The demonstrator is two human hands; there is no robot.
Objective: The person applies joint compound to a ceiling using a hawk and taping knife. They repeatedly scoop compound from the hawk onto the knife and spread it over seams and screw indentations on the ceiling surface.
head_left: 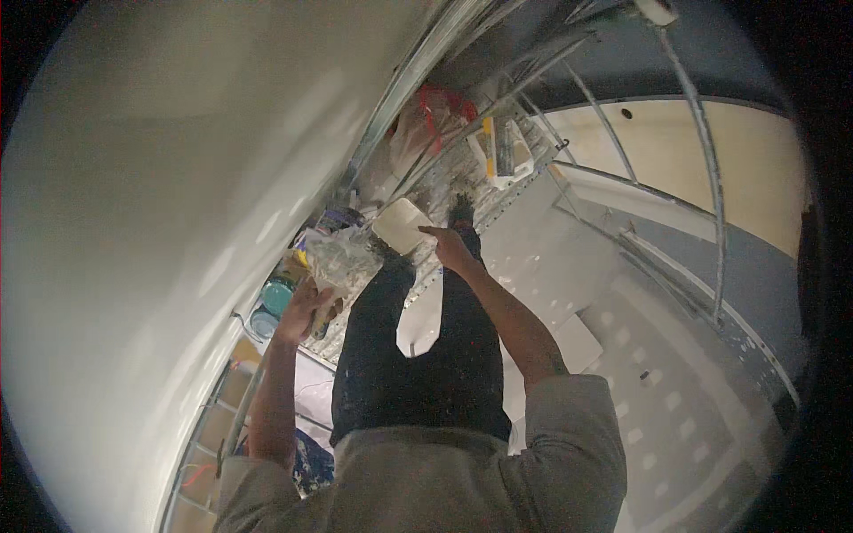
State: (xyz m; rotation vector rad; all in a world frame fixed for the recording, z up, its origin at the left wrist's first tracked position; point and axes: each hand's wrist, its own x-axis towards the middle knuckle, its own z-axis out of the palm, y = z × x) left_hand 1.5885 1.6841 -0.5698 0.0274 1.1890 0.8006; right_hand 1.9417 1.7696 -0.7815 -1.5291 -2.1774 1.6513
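My right hand (pixel 451 250) is closed on the near right edge of a cream, square-sided paint container (pixel 402 226), held in front of my legs. Its inside looks pale; what it holds cannot be made out. On the left, my left hand (pixel 305 313) is closed around a slim hand tool (pixel 321 328) with a brownish handle. Its exact kind is unclear in the dim, blurred picture. Crumpled clear plastic (pixel 342 256) lies just beyond that hand. Teal-topped containers (pixel 277 296) stand beside it, close to the wall.
I stand on a spattered scaffold platform (pixel 493 202) along a pale wall (pixel 178 178). Metal guard rails (pixel 702 133) rise at the right. A plastic bag with red ties (pixel 422 133) and a white tray with a yellow-edged tool (pixel 508 153) lie ahead. The floor (pixel 657 382) lies well below.
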